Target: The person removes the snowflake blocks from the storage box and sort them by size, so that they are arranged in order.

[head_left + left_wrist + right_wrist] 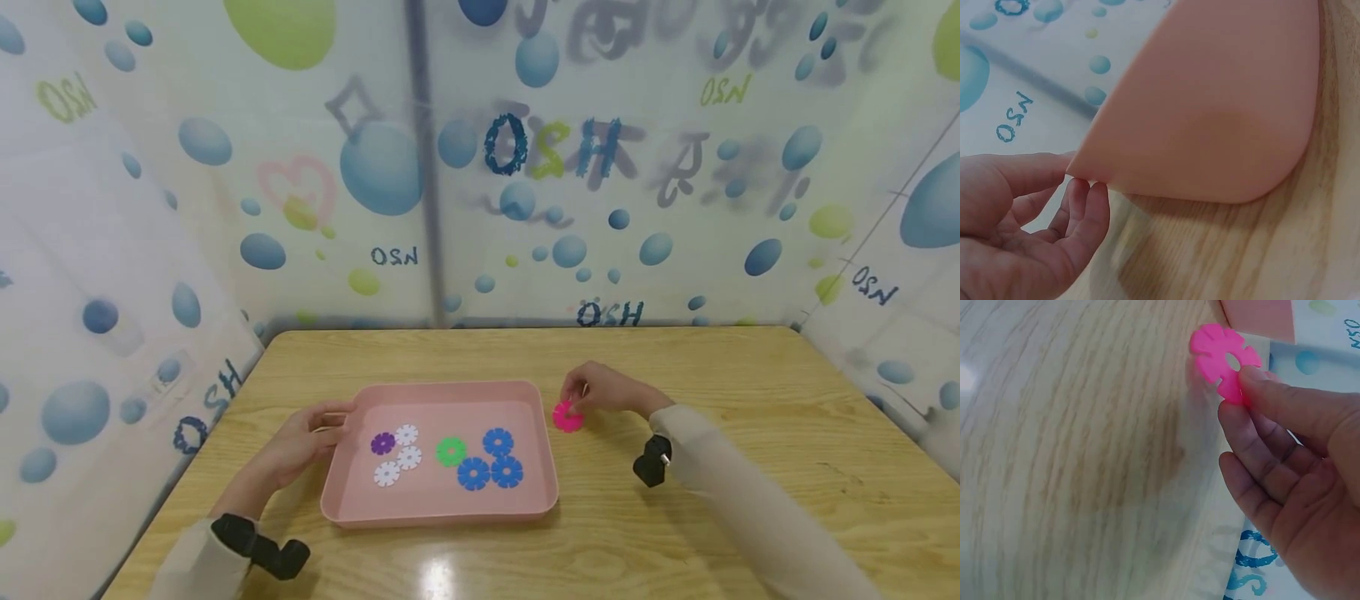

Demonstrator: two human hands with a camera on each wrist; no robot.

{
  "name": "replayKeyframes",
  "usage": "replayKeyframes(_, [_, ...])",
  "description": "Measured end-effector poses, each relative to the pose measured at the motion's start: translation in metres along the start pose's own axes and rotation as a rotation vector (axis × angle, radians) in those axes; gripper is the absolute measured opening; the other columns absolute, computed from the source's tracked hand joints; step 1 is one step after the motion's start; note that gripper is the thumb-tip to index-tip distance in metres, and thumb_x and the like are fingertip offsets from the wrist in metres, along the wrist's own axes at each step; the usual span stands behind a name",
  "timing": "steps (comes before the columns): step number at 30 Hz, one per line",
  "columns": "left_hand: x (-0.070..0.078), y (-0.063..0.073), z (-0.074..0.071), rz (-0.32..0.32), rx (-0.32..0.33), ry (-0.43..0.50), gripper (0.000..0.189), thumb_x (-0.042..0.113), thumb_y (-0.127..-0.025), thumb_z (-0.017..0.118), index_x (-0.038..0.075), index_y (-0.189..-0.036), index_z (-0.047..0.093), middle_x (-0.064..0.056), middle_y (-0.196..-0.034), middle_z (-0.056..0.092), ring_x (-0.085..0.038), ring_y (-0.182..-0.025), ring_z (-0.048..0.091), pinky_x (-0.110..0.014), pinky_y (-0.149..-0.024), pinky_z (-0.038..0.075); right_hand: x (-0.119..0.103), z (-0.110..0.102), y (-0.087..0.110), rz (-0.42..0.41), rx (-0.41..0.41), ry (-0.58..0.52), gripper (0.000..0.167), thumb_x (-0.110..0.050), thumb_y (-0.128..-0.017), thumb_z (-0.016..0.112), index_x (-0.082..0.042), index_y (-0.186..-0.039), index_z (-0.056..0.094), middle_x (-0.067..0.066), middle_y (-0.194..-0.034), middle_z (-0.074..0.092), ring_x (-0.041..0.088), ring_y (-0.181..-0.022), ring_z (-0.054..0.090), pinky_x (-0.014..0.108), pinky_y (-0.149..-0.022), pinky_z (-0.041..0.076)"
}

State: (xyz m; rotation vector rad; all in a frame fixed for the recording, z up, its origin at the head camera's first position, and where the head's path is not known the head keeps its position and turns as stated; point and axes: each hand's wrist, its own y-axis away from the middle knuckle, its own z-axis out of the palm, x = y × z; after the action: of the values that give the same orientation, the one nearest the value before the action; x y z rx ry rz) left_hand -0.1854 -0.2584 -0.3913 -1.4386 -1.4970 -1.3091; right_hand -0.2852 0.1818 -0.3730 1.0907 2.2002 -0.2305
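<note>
Wooden table [622, 542], pink tray [431, 487]: left hand [300, 442] pinching its 10 o'clock rim, right hand [607, 388] pinching a pink disc [565, 421] near 2 o'clock.

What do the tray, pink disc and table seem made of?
Tray: probably plastic, fairly matte; smooth walls, rounded corners.
Pink disc: likely plastic, smooth; thin, evenly coloured, notched rim.
Table: wood or laminate, unclear which, glossy; grain lines, bright reflection.

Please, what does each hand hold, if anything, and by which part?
Right hand: pink notched disc, by its edge; left hand: tray, by its rim.
</note>
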Motion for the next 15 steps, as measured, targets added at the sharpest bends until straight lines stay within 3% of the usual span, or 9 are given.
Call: replayKeyframes(15, [-0.0001, -0.0016, -0.0011, -0.015, -0.003, -0.005, 0.046, 0.010, -0.094, 0.052, -0.002, -0.135, 0.037, -0.027, -0.133, 0.033, -0.036, -0.117, 0.043, -0.038, -0.092, 0.045, 0.0067, 0.0080, -0.0001, 0.056, -0.008, 0.002, 0.007, 0.000, -0.081, 0.066, -0.004, -0.087, 0.066, 0.001, -0.076, 0.058, 0.015, -0.070, 0.050, 0.025, -0.064, 0.047])
